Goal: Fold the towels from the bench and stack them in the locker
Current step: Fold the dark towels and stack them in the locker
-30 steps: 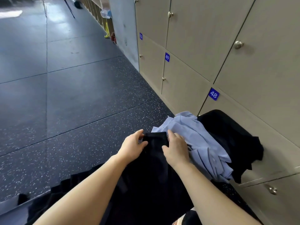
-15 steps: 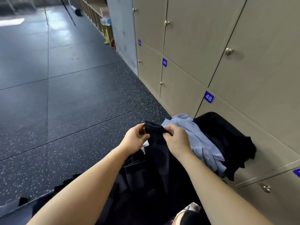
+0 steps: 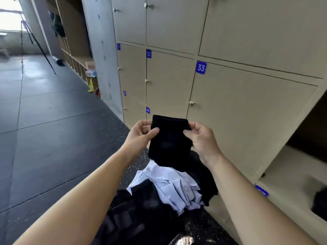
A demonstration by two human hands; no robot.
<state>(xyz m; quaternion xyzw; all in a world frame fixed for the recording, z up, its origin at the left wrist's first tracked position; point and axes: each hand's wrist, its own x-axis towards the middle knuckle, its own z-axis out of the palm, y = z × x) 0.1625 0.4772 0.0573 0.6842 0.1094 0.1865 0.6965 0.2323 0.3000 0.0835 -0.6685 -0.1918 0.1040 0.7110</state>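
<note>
Slippage is the main risk: the left hand [image 3: 141,137] and right hand [image 3: 201,138] each pinch only a top corner of the black towel [image 3: 168,142] between thumb and fingers. They hold it up in the air in front of the closed locker doors [image 3: 247,112], and the rest hangs down. With so little cloth in each pinch, a shake to straighten it could pull a corner free and drop the towel. Its lower end seems to reach the pale blue cloth [image 3: 169,188] and the other black cloth [image 3: 134,209] lying near the person, so it may snag there or drag one of them onto the floor [image 3: 53,138] at the left. Dark cloth against dark cloth also makes edges hard to tell, so a fold could come out crooked. The open locker [image 3: 292,167] is at the right, well apart from the hands, with something dark [image 3: 320,202] inside, too blurred to name. A loosely folded towel carried that far may come undone or upset whatever lies there.
</note>
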